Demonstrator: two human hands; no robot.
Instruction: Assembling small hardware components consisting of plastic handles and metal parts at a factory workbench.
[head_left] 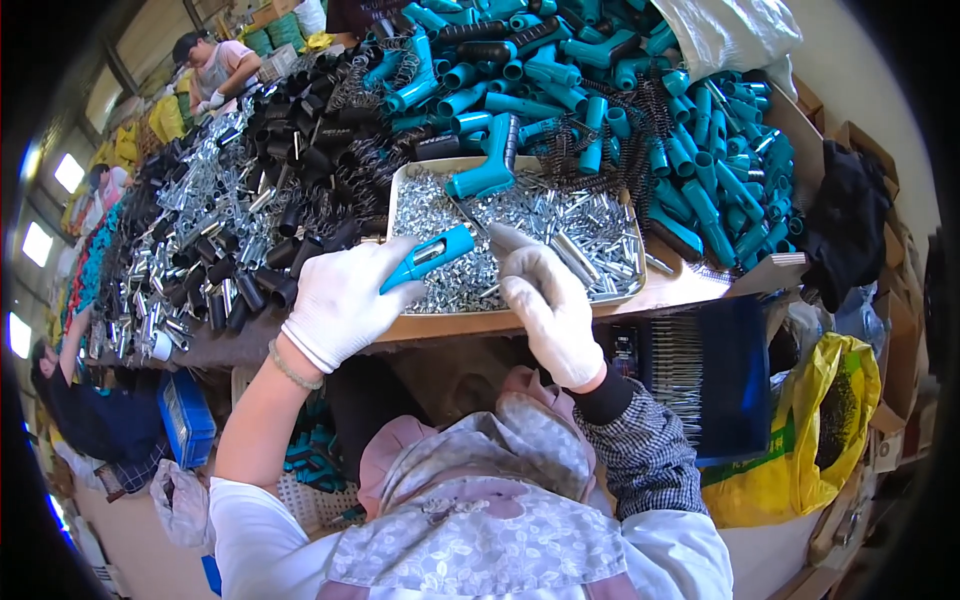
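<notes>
My left hand [350, 290], in a white glove, is wrapped around a teal plastic housing [443, 250] with a long slot in its side and metal showing inside. Its front end points up and to the right over the tray. Close beside that end is my gloved right hand [545, 305], thumb and fingers curled together; whatever they may hold is too small or hidden to name. Beneath both hands lies a shallow tray [520, 308] of small silvery metal parts. A teal and black pistol-shaped housing [487, 165] rests across the tray's far edge.
Teal housings [720, 180] are heaped at the far right, with dark springs [570, 150] among them. Black sleeves [300, 150] and metal pieces [170, 240] pile up at left. A blue bin of metal pins [725, 380] and a yellow sack [780, 480] are at right. Other people [215, 70] work at left.
</notes>
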